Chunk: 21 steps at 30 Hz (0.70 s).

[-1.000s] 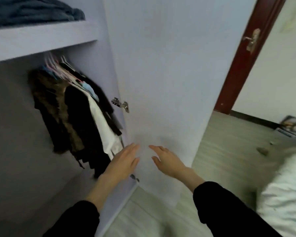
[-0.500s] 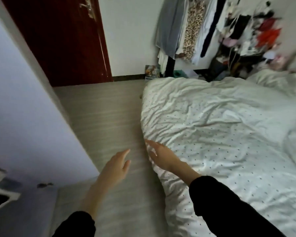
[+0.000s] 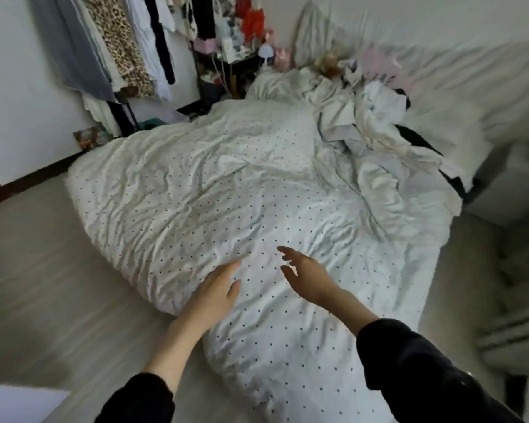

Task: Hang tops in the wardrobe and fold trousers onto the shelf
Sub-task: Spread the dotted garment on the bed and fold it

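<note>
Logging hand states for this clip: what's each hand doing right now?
Left hand: open, holding nothing.
Right hand: open, fingers spread, holding nothing.

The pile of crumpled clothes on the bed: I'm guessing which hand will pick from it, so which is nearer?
Right. The right hand reaches over the dotted duvet below the pile of clothes; the left hand sits further left, near the bed's edge. Neither touches the pile.

Both hands out front, empty.
Left hand (image 3: 217, 290) palm down, fingers straight and together; right hand (image 3: 306, 274) fingers loosely spread, slightly bent. Black sleeves (image 3: 416, 366) on both forearms.
</note>
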Motion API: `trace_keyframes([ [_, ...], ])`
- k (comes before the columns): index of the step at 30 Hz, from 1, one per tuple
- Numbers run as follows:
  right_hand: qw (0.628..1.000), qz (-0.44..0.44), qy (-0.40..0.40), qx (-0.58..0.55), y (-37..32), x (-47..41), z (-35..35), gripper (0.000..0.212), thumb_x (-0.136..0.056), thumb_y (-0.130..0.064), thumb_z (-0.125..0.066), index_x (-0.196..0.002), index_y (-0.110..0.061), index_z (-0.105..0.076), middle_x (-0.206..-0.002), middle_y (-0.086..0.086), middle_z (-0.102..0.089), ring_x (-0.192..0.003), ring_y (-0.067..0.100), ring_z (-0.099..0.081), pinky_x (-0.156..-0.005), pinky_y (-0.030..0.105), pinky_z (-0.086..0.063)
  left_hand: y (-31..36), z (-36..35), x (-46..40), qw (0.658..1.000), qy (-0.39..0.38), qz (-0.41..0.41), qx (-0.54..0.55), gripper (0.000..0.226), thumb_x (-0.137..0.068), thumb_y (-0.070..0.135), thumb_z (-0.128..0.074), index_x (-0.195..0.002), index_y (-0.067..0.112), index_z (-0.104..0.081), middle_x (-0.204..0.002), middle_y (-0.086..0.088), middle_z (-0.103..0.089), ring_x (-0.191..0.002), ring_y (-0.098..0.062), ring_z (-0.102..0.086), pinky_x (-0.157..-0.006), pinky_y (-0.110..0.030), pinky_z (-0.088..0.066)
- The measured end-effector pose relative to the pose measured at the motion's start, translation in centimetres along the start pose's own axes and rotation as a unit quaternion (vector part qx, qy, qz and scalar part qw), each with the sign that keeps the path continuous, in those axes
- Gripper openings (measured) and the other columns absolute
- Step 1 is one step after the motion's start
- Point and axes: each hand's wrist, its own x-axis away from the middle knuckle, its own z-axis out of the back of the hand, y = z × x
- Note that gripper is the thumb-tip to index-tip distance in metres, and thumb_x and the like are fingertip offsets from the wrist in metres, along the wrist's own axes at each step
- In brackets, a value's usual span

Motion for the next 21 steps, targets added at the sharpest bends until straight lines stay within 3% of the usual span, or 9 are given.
trace_keyframes([
  [5, 0.997, -0.072, 0.027, -0.025, 7.2, 6.3, 2.0, 0.046, -0.1, -0.022, -0.041, -0.145, -0.021, -0.031, -0.137, 0.003, -0.052, -0.126, 0.022, -0.048, -0.1, 0.032, -0.04, 6.0, -4.3, -1.7, 0.997, -0.038, -0.062, -0.006, 0.047, -0.101, 0.028, -0.036, -0.146, 0.022, -0.029, -0.152, 0.007, -0.028, -0.138, -0.01, -0.029, -0.109, -0.025, -0.027],
  [12, 0.99, -0.093, 0.088, -0.055, 15.9, 13.1, 7.2, 0.045, -0.1, -0.02, -0.041, -0.144, -0.021, -0.034, -0.134, 0.001, -0.054, -0.123, 0.021, -0.05, -0.099, 0.031, -0.04, 14.7, -12.6, -0.7, 0.991, -0.089, -0.09, -0.032, 0.044, -0.101, 0.028, -0.034, -0.145, 0.02, -0.032, -0.149, 0.004, -0.032, -0.134, -0.012, -0.034, -0.105, -0.023, -0.029],
  [21, 0.985, -0.119, 0.121, -0.001, 32.8, 20.8, 19.0, 0.04, -0.098, -0.016, -0.039, -0.138, -0.019, -0.042, -0.121, 0.003, -0.065, -0.11, 0.03, -0.058, -0.088, 0.036, -0.045, 33.2, -27.6, -2.4, 0.988, -0.102, -0.117, -0.013, 0.041, -0.1, 0.028, -0.037, -0.14, 0.022, -0.038, -0.146, 0.007, -0.036, -0.132, -0.012, -0.037, -0.107, -0.028, -0.031],
])
